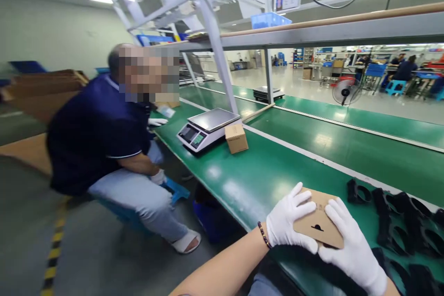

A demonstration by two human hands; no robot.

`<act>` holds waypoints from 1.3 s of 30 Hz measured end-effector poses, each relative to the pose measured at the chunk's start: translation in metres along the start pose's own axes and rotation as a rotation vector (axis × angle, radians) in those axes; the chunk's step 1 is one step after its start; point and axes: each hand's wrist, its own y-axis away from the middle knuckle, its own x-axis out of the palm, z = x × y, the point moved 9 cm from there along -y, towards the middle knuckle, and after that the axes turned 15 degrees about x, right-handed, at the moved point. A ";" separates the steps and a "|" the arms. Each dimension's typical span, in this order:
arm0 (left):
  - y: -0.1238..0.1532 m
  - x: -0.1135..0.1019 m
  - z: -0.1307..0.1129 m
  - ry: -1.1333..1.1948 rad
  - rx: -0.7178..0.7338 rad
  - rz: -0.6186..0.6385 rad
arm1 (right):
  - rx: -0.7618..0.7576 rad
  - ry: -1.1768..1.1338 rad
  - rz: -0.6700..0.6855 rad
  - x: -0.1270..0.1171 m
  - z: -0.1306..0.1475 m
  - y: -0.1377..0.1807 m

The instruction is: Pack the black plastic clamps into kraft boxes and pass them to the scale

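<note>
Between my two white-gloved hands is a brown cardboard box (314, 224) with a dark hook-shaped cut-out on its face. My left hand (291, 219) grips its left side, fingers over the top and thumb along the near edge. On the other side, my right hand (350, 245) presses the right edge, its thumb near the left thumb. The box is at the table's near edge; its underside is hidden. Several black ring-shaped plastic parts (383, 222) lie just right of my right hand.
A digital scale (211, 125) stands further left on the green table (277, 162), with a small closed carton (237, 138) beside it. A seated co-worker (100, 125) is at the left. A metal frame post (218, 51) rises behind the scale, and a shelf (333, 30) runs overhead.
</note>
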 end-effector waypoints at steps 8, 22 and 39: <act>-0.010 -0.006 -0.009 -0.078 -0.038 0.062 | -0.078 0.076 -0.100 -0.002 -0.003 0.010; 0.024 0.008 0.016 0.038 -0.217 -0.175 | -0.105 0.145 -0.126 -0.013 0.023 0.008; 0.046 0.029 0.046 0.417 -0.536 -0.438 | -0.126 0.237 -0.129 -0.004 0.040 0.021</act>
